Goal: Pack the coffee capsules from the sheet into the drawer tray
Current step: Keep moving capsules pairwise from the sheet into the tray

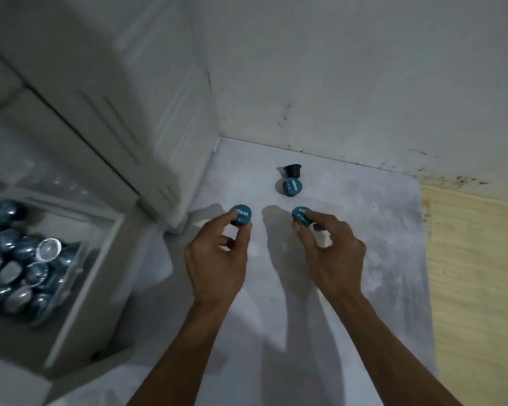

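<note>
Teal-lidded capsules (pixel 289 186) with white lettering, black capsule (pixel 292 170), pale grey sheet (pixel 349 230), light wood floor (pixel 475 273)

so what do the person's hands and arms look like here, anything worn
Both arms are bare to the frame edge: no sleeves, gloves, watch or rings visible. The left hand is plain; the right hand has something small and white at its fingers, too blurred to identify.

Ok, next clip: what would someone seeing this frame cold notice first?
Two bare hands reach over a pale sheet, the left hand and the right hand each pinching a round teal-lidded coffee capsule. Beyond them, near the wall, lie one more teal capsule and an upturned black capsule. At far left, a clear drawer tray is heaped with blue capsules.
</note>
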Tool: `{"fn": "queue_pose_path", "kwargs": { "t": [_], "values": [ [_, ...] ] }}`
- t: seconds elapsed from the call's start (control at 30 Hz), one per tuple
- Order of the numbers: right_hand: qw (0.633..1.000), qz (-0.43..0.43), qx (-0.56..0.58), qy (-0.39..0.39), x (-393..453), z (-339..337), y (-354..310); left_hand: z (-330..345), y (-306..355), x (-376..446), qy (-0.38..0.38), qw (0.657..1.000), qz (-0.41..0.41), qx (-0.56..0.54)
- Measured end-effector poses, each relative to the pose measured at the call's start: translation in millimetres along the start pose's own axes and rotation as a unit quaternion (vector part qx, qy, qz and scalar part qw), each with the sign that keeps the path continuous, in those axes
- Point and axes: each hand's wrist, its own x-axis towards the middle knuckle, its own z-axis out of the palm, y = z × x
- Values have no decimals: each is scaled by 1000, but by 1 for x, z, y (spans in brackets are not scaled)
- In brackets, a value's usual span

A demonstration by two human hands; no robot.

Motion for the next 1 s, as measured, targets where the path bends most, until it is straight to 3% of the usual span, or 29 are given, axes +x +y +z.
{"fn": "queue_pose_path", "kwargs": {
  "t": [0.13, 0.3, 0.47, 0.63, 0.8, 1.0],
  "values": [
    [999, -8, 47, 11, -29, -14, -67, -59, 43, -1, -10, 999, 20, -39],
    [996, -39, 83, 8, -79, -17, -174, -168, 66, 14, -22, 991, 118, -54],
    [993, -63, 94, 16, -131, 11, -265, -295, 32, 45, -46, 982, 180, -29],
    [992, -60, 107, -15, -167, 55, -331, -394, -16, 83, -76, 987, 139, 40],
    [992, -48, 93, -69, -171, 95, -364, -440, -47, 125, -114, 981, 102, 118],
    [991, -36, 56, -116, -141, 153, -353, -429, -84, 169, -183, 963, 87, 178]
  ]
}}
